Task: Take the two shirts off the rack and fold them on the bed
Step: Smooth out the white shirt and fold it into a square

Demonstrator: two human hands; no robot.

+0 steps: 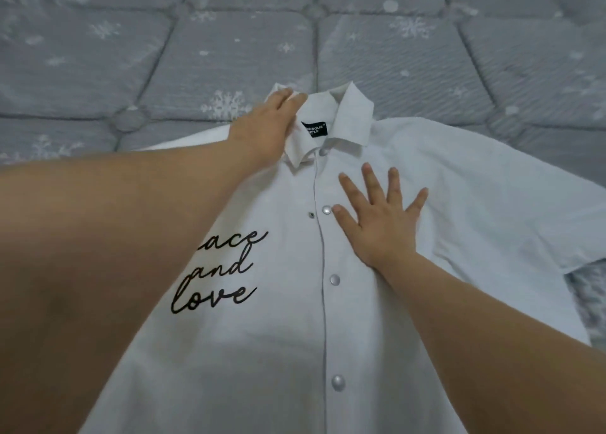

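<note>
Shirt (426, 184), white and short-sleeved, lies front-up and buttoned on the bed (164, 39), collar (354, 115) pointing away from the person, one sleeve spread out to the right. Black script on its left chest reads "and love", the word above partly hidden by the forearm. A black label (314, 129) shows inside the neck. The right hand (380, 223) lies flat on the chest just right of the snap placket, fingers straight and spread apart. The left hand (262, 128) rests on the collar's left side, fingers together and extended; whether the thumb pinches the fabric I cannot tell. Beneath is a grey quilted cover with pale snowflakes
</note>
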